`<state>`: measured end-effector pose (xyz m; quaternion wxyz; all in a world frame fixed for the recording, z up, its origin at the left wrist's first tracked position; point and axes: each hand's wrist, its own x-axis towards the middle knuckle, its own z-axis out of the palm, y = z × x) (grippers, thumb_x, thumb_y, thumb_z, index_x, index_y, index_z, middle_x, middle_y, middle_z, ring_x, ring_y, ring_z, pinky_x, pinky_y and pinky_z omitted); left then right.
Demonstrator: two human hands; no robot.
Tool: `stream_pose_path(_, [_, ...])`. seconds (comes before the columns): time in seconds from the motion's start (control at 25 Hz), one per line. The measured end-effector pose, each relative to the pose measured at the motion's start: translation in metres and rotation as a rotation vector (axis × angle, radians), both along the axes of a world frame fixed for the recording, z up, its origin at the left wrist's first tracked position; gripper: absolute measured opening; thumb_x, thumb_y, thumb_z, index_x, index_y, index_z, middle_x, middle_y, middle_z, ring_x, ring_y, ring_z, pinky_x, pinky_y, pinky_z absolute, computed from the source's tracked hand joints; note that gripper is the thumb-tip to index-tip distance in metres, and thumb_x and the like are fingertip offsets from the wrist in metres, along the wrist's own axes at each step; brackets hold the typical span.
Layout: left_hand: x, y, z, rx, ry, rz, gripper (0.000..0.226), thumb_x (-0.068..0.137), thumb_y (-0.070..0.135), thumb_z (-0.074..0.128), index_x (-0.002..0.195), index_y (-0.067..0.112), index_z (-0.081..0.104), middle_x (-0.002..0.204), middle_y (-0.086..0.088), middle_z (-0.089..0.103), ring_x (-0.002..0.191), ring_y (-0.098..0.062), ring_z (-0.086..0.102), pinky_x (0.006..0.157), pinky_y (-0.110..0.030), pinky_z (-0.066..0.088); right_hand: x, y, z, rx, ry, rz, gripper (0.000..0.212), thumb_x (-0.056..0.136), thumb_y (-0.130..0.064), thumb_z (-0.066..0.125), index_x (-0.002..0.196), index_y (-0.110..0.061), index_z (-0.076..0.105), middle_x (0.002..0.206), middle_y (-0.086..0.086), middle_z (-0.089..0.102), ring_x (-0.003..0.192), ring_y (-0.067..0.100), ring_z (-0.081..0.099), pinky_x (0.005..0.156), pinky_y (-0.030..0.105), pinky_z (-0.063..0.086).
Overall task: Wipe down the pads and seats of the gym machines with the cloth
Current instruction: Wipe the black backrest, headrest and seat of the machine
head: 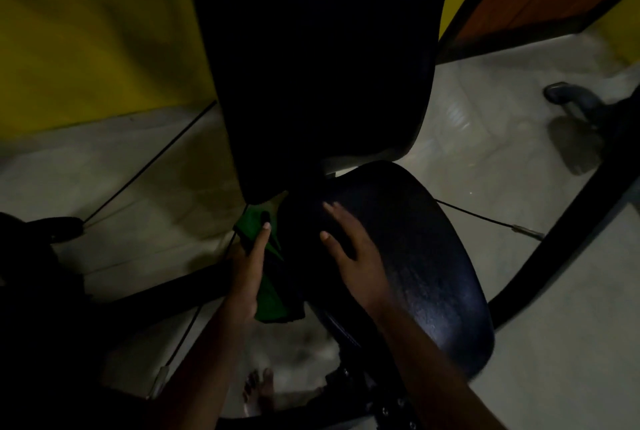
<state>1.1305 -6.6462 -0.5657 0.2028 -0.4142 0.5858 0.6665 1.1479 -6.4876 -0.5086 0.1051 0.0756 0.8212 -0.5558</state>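
Head view: L hand [246,277] grips green cloth [272,298] against L edge of seat pad [426,256], just below back pad [322,66]. Thumb lies straight on cloth; other fingers hidden behind it. R hand [353,256] rests flat on seat pad top, fingers spread, holding nothing. Bare foot [258,391] on floor [502,139] beneath.

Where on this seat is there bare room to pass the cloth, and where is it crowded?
The black padded seat is bare on its right half, between the right hand and its right rim. Crowded at the left edge: the left hand holds the green cloth there, below the black back pad.
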Motion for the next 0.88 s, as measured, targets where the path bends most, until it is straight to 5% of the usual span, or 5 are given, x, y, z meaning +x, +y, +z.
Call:
stream_pose_path(0.12, [0.029,0.001,0.042,0.238,-0.005,0.132,0.059,0.076,0.072,0.052,0.117,0.030,0.059,0.115,-0.005,0.065,0.104,-0.024,0.062,0.089,-0.042,0.050,0.015,-0.046,0.020,-0.187,-0.176,0.046,0.041,0.092,-0.026,0.058,0.132,-0.030,0.049,0.142,-0.006,0.042,0.122,-0.011,0.038,0.104,0.011,0.031])
stream_pose_path(0.32, [0.034,0.018,0.078,0.363,0.069,0.076,0.059,0.083,0.069,0.036,0.112,0.025,0.064,0.105,-0.003,0.070,0.098,-0.021,0.065,0.081,-0.037,0.051,0.021,-0.054,0.037,-0.042,-0.260,0.019,0.060,0.089,-0.024,0.061,0.142,-0.028,0.035,0.144,0.007,0.036,0.130,0.018,0.040,0.098,0.016,0.032])
stream_pose_path(0.56, [0.044,0.061,0.040,-0.035,0.135,-0.029,0.089,0.077,0.076,0.037,0.145,0.019,0.031,0.151,-0.005,0.033,0.139,-0.024,0.032,0.115,-0.044,0.027,-0.006,0.007,0.029,0.907,0.092,0.452,0.055,0.087,-0.042,0.048,0.141,-0.041,0.034,0.153,0.007,0.025,0.122,0.035,0.039,0.094,0.040,0.038])
stream_pose_path(0.76, [0.044,0.111,0.014,-0.209,0.125,0.215,0.068,0.089,0.060,0.037,0.146,0.023,0.030,0.149,-0.011,0.037,0.130,-0.033,0.042,0.104,-0.046,0.039,-0.025,0.020,-0.020,1.030,0.121,0.604,0.056,0.083,-0.063,0.024,0.129,-0.044,0.049,0.144,0.004,0.044,0.122,0.041,0.047,0.086,0.057,0.043])
stream_pose_path(0.88, [0.046,0.118,0.002,-0.379,0.080,0.192,0.063,0.094,0.055,0.032,0.147,0.023,0.027,0.150,-0.011,0.034,0.131,-0.036,0.040,0.102,-0.045,0.036,-0.054,0.039,-0.027,1.045,0.119,0.620,0.061,0.084,-0.065,0.024,0.140,-0.042,0.034,0.154,0.000,0.024,0.133,0.037,0.028,0.099,0.052,0.032])
